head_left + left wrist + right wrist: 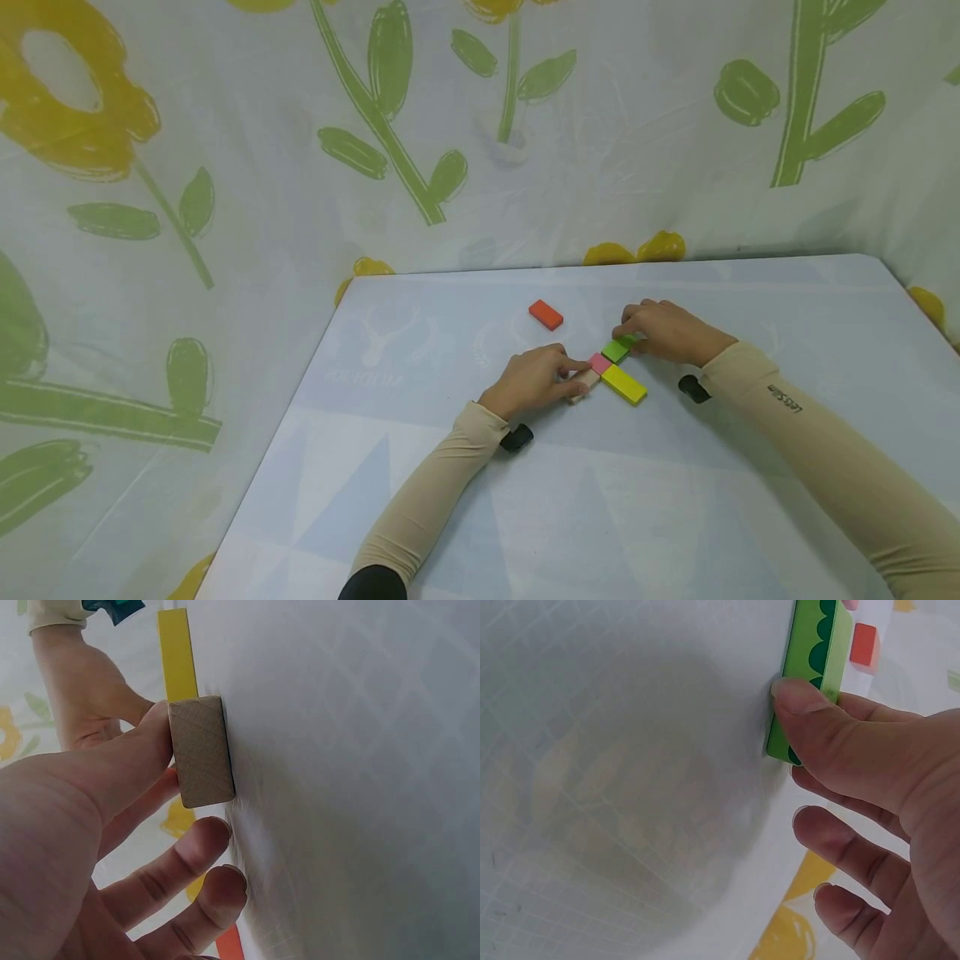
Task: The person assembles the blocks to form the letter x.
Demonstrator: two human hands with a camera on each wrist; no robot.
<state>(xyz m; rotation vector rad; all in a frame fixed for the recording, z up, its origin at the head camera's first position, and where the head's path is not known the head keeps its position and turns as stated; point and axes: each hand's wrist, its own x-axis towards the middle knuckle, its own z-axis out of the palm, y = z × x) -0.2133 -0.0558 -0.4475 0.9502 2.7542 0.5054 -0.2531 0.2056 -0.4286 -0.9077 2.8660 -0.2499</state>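
Four flat blocks form a cross on the table. My left hand (536,379) holds the plain wooden block (202,754) between thumb and index finger, its bare end facing the left wrist camera. The index fingertip reaches the pink block (599,363) at the centre. My right hand (667,329) pinches the green block (617,349), thumb on its near side; dark green scallops mark that side in the right wrist view. The yellow block (625,386) extends from the pink one toward the near right, touched by neither hand.
An orange-red block (546,315) lies apart, farther back and left of the cross. The pale patterned table (450,517) meets a flower-printed curtain (637,167) at its back edge. Black wrist cameras (517,438) hang under both wrists.
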